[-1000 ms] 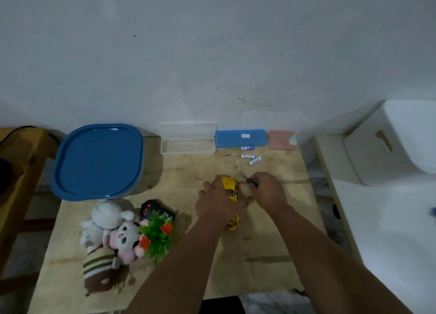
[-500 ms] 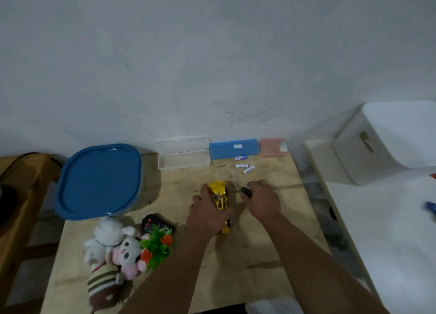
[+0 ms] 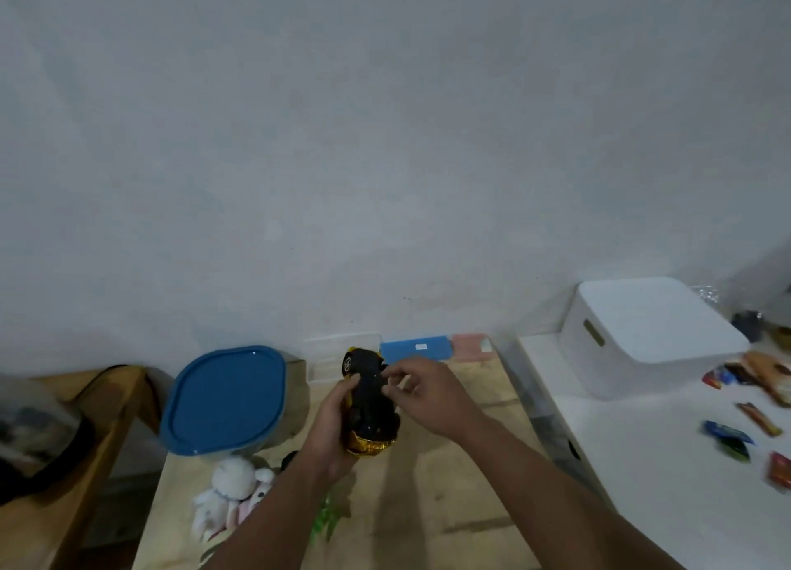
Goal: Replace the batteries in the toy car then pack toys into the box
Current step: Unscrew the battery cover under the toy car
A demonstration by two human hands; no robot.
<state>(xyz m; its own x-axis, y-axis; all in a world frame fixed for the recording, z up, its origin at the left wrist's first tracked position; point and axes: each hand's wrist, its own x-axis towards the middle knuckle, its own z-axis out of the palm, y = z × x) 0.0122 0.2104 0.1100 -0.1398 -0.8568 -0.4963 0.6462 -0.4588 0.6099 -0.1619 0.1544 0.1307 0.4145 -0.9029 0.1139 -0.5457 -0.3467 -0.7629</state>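
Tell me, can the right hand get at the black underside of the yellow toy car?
Probably yes: the left hand holds the yellow toy car belly-up, and the right hand already has fingertips on its black underside.

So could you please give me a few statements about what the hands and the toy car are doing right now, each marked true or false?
1. The toy car is held off the table with its black underside facing the camera. True.
2. The left hand grips the car from the side. True.
3. The right hand rests flat on the wooden table. False: its fingers are at the car's underside.
4. The container with the blue lid is open. False: the lid sits on it.
5. The plush toys are already inside the white box. False: they lie on the table.
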